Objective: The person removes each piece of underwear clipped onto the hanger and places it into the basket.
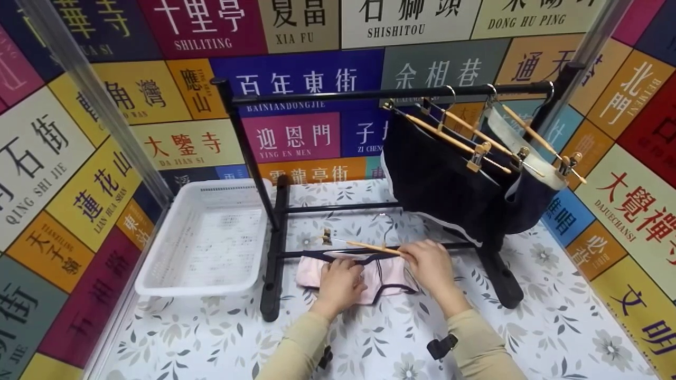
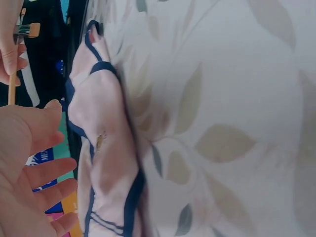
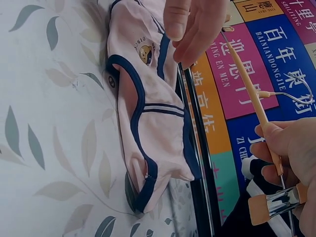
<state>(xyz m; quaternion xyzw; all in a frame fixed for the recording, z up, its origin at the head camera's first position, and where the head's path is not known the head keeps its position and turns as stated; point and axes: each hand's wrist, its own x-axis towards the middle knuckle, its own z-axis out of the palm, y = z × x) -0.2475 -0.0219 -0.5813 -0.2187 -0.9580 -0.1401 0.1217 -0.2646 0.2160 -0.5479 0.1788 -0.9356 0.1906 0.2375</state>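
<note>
A pair of pink underpants [image 1: 388, 272] with navy trim and a small printed bear lies on the patterned cloth, near the rack's lower bar. My left hand [image 1: 340, 282] hovers over it with loosely bent fingers and nothing in its grasp; the left wrist view shows a gap between these fingers [image 2: 52, 190] and the fabric. My right hand [image 1: 430, 266] pinches a wooden clip hanger [image 3: 252, 94] by its bar, near one end. That end's metal clip [image 3: 276, 205] sits beside the right fingers. In the head view the hanger is just behind the waistband, its hook pointing away.
A black rack [image 1: 338, 96] stands across the cloth. Dark shorts [image 1: 438, 169] and another dark garment with a pale waistband [image 1: 552, 177] hang from clip hangers at its right. To the left is a white plastic basket [image 1: 203, 287]. Walls with printed signs surround the area.
</note>
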